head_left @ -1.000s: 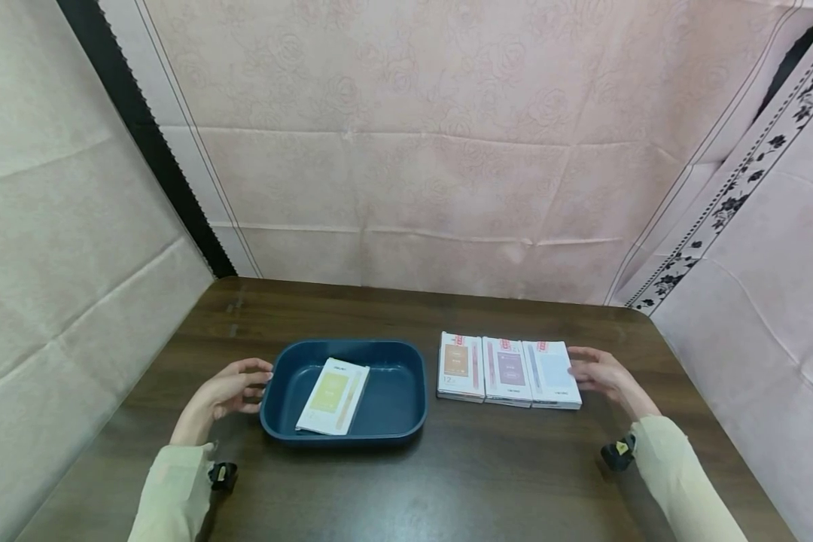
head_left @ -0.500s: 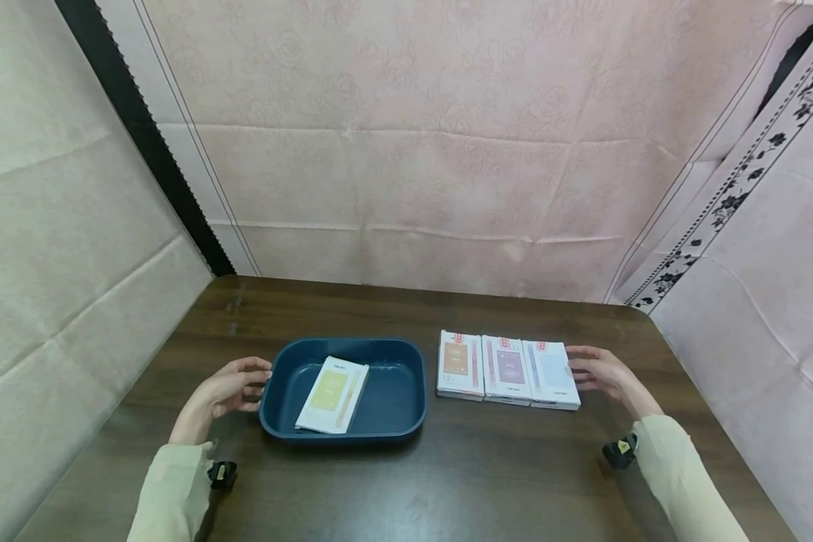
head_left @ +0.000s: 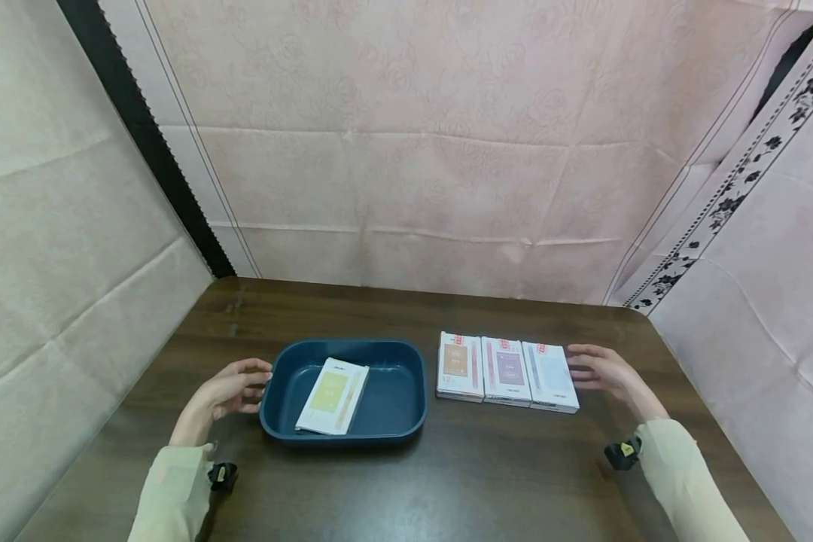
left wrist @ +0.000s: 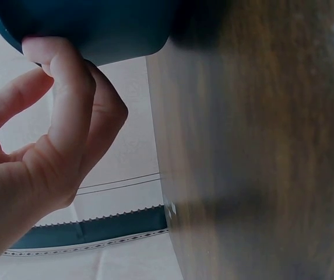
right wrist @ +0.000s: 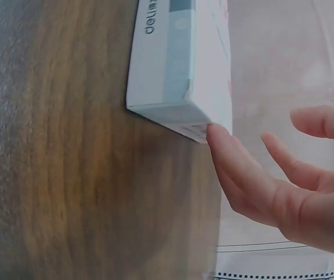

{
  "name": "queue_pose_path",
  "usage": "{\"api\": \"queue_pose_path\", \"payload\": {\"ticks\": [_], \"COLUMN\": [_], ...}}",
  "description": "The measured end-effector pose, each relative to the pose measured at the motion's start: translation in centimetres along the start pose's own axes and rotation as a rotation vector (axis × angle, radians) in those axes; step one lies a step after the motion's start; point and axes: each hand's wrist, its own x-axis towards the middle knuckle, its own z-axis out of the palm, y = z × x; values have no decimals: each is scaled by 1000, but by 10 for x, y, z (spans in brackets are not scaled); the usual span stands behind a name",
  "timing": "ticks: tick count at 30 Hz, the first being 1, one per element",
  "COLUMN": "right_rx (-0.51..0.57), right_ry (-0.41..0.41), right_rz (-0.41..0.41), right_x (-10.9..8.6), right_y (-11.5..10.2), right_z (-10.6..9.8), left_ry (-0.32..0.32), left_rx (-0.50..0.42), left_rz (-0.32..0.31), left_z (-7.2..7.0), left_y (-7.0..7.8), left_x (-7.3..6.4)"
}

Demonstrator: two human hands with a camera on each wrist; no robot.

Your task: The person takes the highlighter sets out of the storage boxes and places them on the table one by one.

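My left hand (head_left: 232, 388) is at the left wall of the dark blue tray (head_left: 413, 391), its fingers loosely bent; a fingertip touches the outer wall in the left wrist view. Inside the tray, a white box (head_left: 330, 397) with a yellow-green label lies at a slant. To its right, three flat white boxes lie side by side: one with a tan label (head_left: 456, 361), one with a purple label (head_left: 510, 369), and one with a pale blue label (head_left: 552, 376). At the pale blue box's right side, my right hand (head_left: 606, 374) rests its extended fingertips against it, seen also in the right wrist view.
The brown wooden table (head_left: 488, 474) has rounded far corners. Pale patterned cloth (head_left: 406, 188) hangs behind it and on both sides. Black wrist cameras (head_left: 223, 476) sit at the sleeves.
The pale blue box has shifted slightly toward me and tilted a little. My right hand has moved a touch with it. The left hand and tray stay put.
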Motion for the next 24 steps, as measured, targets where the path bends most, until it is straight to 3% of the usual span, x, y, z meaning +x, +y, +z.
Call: {"api": "queue_pose_path", "payload": {"ticks": [13, 24], "right_rx": [-19, -3], "right_ry": [-42, -82], "right_rz": [-102, -126], "right_x": [-11, -12], "right_y": [-13, -19], "right_z": [7, 23], "left_ry": [-11, -7], "left_rx": [-1, -2], "left_rz": [0, -9], "left_z": [-1, -1], "left_y": [0, 0], "left_x": [1, 1]}}
